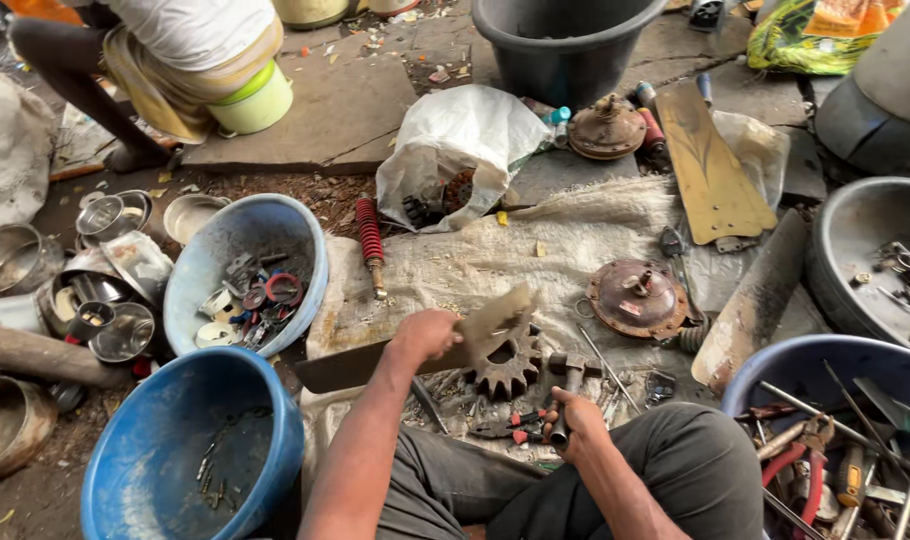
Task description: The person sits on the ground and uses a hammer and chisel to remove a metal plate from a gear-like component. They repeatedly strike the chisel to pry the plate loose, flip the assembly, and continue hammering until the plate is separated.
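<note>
Clearly, the left hand (425, 335) is clenched around the middle of a long flat metal blade (415, 352), which lies tilted across a rusty toothed gear (507, 365) on the pale sack cloth (505, 255) spread on the ground. The right hand (573, 420) grips the handle of a small hammer (568, 378), whose head stands just beside the gear. The blade looks stiff and rather heavy, dark at one end and dusty tan at the other, with thin edges, so the flat middle seems the safest place to hold it. The gear seems solid, heavy and rough with rust, not fragile. A blue basin (190, 455) stands near the left arm.
</note>
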